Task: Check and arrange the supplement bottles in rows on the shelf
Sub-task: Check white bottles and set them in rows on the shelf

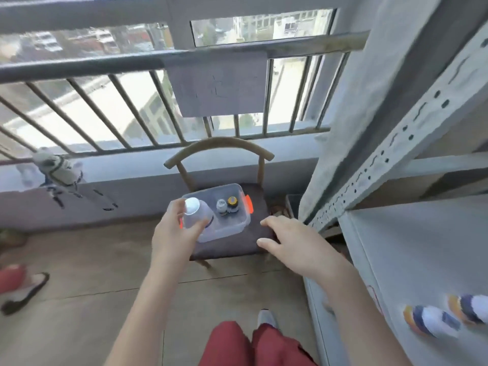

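My left hand (174, 233) grips a white supplement bottle (196, 213) with a white cap, just above the near left corner of a clear plastic box (237, 225) with orange latches. Two small bottles stand inside the box: one with a grey cap (221, 206) and one with a yellow cap (233, 203). My right hand (287, 241) hovers open to the right of the box, over the seat edge, holding nothing. On the grey shelf (396, 260) at lower right, two blurred bottles (433, 320) (470, 307) with white, blue and orange parts are in view.
The box sits on a wooden chair (232, 249) with a dark seat, against a railing (158, 62) and low wall. The metal shelf upright (383, 165) rises on the right. A plush toy (56, 169) lies on the ledge at left. Another person's foot in a sandal (23, 291) is at far left.
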